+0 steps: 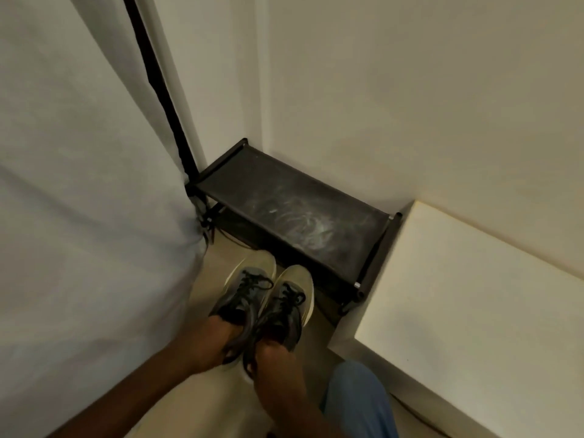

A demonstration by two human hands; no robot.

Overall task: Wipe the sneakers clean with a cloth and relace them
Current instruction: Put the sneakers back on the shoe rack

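I see two sneakers (pixel 268 298) in grey-blue and black with pale yellow-cream soles and black laces, a black shoe rack (pixel 290 210) smeared with whitish dust swirls, off-white walls (pixel 410 90), and a blue trouser leg (pixel 357 403).

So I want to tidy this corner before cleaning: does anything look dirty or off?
Yes. The black shoe rack's top shelf carries whitish, swirled dust smears, densest toward its right half. The two sneakers, held by the left hand and right hand, look intact and laced.
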